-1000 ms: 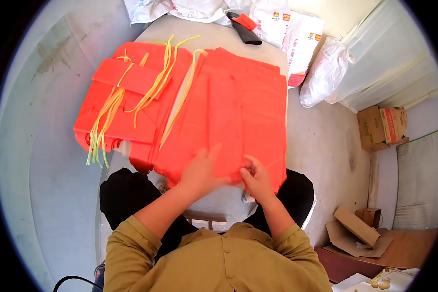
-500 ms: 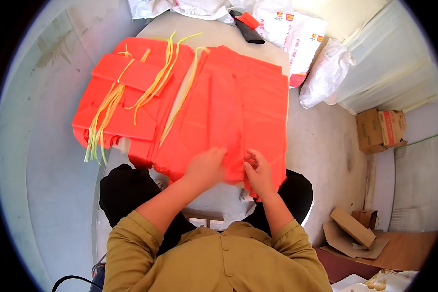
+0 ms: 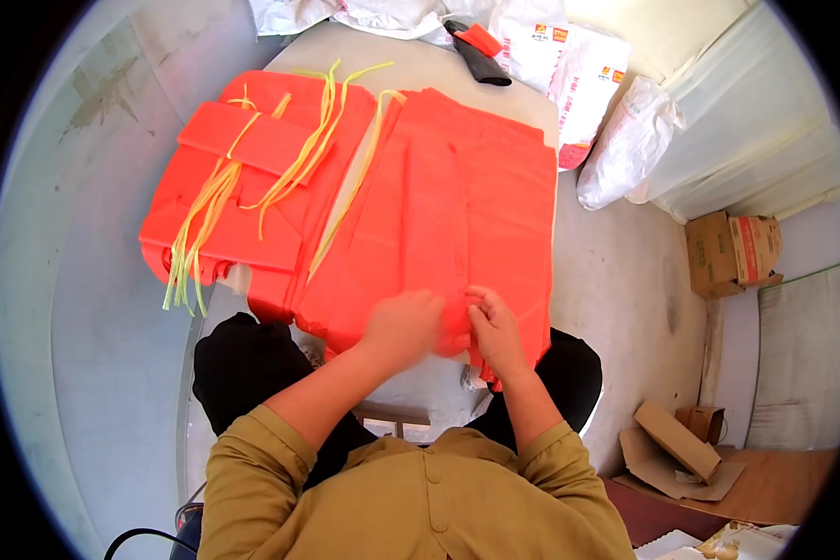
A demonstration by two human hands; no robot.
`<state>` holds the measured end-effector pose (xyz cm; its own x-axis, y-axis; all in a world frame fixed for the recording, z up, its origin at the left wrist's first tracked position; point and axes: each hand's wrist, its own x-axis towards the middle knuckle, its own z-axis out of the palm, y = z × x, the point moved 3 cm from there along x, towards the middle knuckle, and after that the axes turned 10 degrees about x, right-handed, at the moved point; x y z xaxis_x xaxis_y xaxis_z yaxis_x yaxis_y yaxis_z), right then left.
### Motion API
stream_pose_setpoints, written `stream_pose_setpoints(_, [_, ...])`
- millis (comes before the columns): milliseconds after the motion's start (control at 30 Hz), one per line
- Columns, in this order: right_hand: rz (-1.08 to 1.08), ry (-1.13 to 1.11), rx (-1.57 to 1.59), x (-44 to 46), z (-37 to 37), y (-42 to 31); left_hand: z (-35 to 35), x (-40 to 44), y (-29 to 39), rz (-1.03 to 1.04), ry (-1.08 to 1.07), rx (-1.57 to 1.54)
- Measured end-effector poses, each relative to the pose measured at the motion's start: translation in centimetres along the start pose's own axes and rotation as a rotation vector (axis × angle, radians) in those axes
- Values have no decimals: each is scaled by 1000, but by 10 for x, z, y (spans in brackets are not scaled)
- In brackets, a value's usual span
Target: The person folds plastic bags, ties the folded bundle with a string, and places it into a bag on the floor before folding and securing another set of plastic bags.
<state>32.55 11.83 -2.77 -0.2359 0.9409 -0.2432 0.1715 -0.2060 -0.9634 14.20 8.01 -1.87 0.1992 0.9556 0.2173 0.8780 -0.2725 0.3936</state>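
A stack of flat red plastic bags lies on the table in front of me, its near edge by my lap. My left hand is over the near part of the stack, smeared by motion, so its fingers do not show clearly. Close to its right, my right hand has its fingers curled and its thumb bent in, pinching the near edge of a red bag. To the left lies a folded red bundle, with yellow plastic strips tied around it and hanging loose.
The pale tabletop shows behind the stack. A black roll-like object with a red piece lies at the far edge. White printed sacks stand beyond it. Cardboard boxes and cut cardboard are on the right.
My left hand has shifted slightly right, closer to my right hand. My right hand stays in nearly the same place, and the stack looks the same.
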Motion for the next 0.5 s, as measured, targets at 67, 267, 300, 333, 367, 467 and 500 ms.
stream_pose_setpoints(67, [-18,-34,-1,5,-1,8,4,-1,-2,-45,19,-68])
stream_pose_setpoints(267, [-143,6,-8,10,3,15,-4,0,-5,-120,24,-173])
stream_pose_setpoints(300, [-116,-15,-69,8,4,10,-5,1,-5,-129,17,-171])
stream_pose_setpoints(333, [-89,-36,-129,5,5,1,-6,1,-5,-138,11,-169])
stream_pose_setpoints(367, [-61,-57,-190,4,5,-4,-4,0,-6,-130,21,-163])
stream_pose_setpoints(467, [23,-123,-224,3,-1,2,-3,0,-5,-57,33,-117])
stream_pose_setpoints(500, [42,-120,-168,2,-4,6,-8,-1,-1,1,24,-82])
